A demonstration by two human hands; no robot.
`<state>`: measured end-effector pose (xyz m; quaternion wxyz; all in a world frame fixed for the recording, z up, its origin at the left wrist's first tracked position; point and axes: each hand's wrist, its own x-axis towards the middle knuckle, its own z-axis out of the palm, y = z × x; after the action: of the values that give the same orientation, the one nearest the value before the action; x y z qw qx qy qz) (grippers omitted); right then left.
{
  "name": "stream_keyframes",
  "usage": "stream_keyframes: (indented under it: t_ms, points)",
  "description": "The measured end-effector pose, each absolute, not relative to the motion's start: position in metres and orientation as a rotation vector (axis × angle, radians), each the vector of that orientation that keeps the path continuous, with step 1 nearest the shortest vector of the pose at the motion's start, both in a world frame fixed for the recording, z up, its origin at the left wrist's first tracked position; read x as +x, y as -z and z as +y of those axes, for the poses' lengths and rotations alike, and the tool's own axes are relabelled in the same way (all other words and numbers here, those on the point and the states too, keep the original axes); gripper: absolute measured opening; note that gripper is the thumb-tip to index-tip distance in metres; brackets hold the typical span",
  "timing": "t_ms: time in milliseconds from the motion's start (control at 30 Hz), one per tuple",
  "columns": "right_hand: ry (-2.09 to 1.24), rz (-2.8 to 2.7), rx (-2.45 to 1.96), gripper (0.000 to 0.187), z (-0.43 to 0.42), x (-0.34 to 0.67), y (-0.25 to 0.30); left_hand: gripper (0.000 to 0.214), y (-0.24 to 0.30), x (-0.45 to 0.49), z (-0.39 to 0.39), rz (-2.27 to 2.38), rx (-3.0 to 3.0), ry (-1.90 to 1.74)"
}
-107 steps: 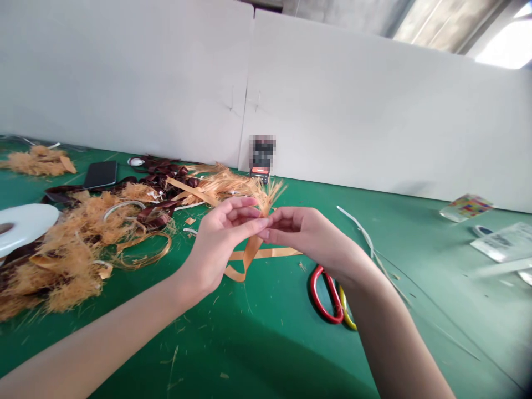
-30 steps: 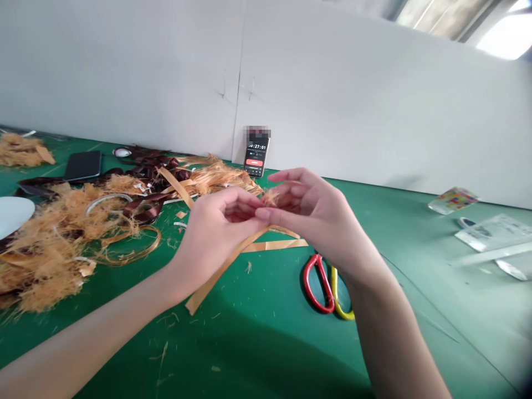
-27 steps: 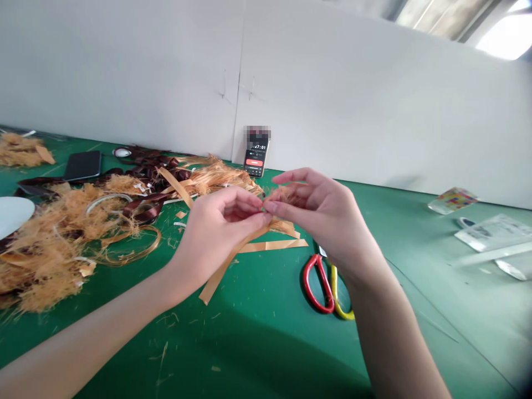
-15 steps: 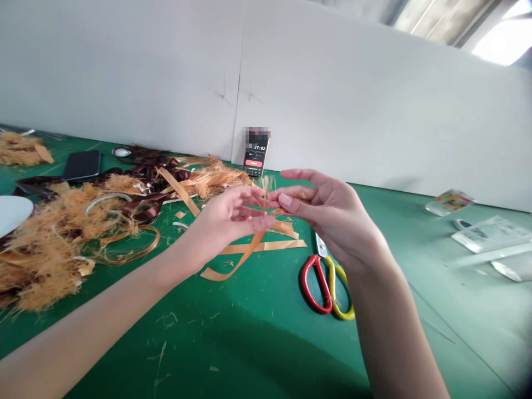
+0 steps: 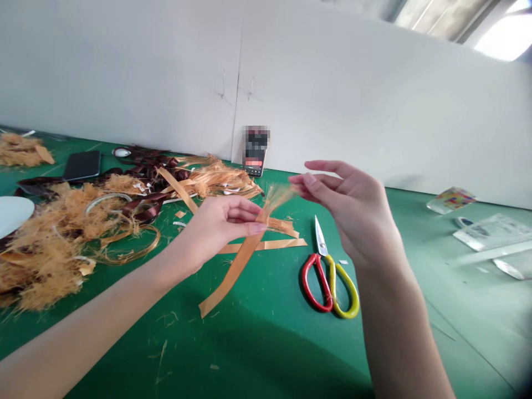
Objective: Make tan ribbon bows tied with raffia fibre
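My left hand (image 5: 218, 230) is closed on a tan ribbon (image 5: 238, 269), pinching it between thumb and fingers. The ribbon's loose tail hangs down toward me, and its upper end fans out into fine frayed threads (image 5: 276, 198). At the tips of those threads, thumb and forefinger of my right hand (image 5: 353, 208) are pinched together, with the other fingers loosely bent. Below the right hand lie scissors (image 5: 321, 249) with one red and one yellow handle, blades pointing away. Under the held ribbon rest further flat tan ribbon pieces (image 5: 282, 244).
Tan frayed fibre (image 5: 45, 244) is heaped at the left, with dark brown ribbon (image 5: 143, 206) behind it. A phone (image 5: 255, 152) leans on the white wall panel (image 5: 332, 100). A dark flat device (image 5: 82, 165) lies far left, clear plastic packets (image 5: 490, 235) far right.
My right hand has moved right and slightly up, away from my left, drawing the frayed threads out sideways. The ribbon's tail now hangs straighter and lower.
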<state>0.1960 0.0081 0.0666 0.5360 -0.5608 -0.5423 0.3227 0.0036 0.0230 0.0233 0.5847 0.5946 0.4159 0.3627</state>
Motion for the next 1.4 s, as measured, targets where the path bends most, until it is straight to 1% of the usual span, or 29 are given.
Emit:
stream_keyframes:
  t_ms: [33,100,167,233,333,433,533,700,767,867,900,1067,1167,1300,1367,1400]
  points:
    - [-0.723,-1.277,-1.383,0.028,0.009,0.198,-0.066,0.022,-0.023,0.004,0.023,0.980,1.368,-0.855]
    - [-0.717,-1.287,-1.500,0.043,0.009,0.199,-0.066,0.022,-0.022,0.004,0.023,0.985,1.341,-0.880]
    - [-0.852,-1.356,-1.579,0.057,0.009,0.197,-0.065,0.021,-0.021,0.005,0.023,0.979,1.339,-0.917]
    - [-1.044,-1.440,-1.564,0.063,0.007,0.191,-0.064,0.018,-0.021,0.006,0.023,0.976,1.351,-0.944]
    - [-1.197,-1.460,-1.427,0.056,0.007,0.181,-0.062,0.013,-0.021,0.007,0.021,0.955,1.375,-0.963]
    - [-1.220,-1.401,-1.324,0.044,0.008,0.178,-0.058,0.009,-0.022,0.008,0.020,0.939,1.387,-0.993]
    - [-1.207,-1.315,-1.299,0.040,0.010,0.180,-0.055,0.014,-0.022,0.008,0.019,0.962,1.366,-1.050]
    - [-1.225,-1.258,-1.308,0.041,0.009,0.183,-0.060,0.018,-0.024,0.007,0.019,0.975,1.344,-1.078]
    - [-1.257,-1.291,-1.338,0.047,0.007,0.182,-0.062,0.018,-0.024,0.008,0.018,0.957,1.300,-1.055]
    - [-1.313,-1.378,-1.379,0.061,0.006,0.180,-0.063,0.018,-0.024,0.009,0.017,0.951,1.243,-1.052]
    - [-1.321,-1.409,-1.377,0.062,0.005,0.180,-0.062,0.018,-0.024,0.010,0.017,0.955,1.245,-1.059]
    - [-1.283,-1.468,-1.342,0.051,0.005,0.179,-0.058,0.023,-0.026,0.009,0.016,0.971,1.253,-1.080]
    - [-1.280,-1.432,-1.330,0.048,0.006,0.180,-0.058,0.020,-0.027,0.008,0.016,0.956,1.248,-1.051]
    - [-1.276,-1.411,-1.355,0.044,0.009,0.182,-0.058,0.031,-0.025,0.007,0.016,0.988,1.273,-1.019]
    - [-1.176,-1.416,-1.425,0.037,0.010,0.183,-0.058,0.030,-0.025,0.007,0.017,1.019,1.288,-1.003]
    - [-1.059,-1.423,-1.460,0.033,0.010,0.183,-0.057,0.030,-0.025,0.007,0.017,1.039,1.295,-0.993]
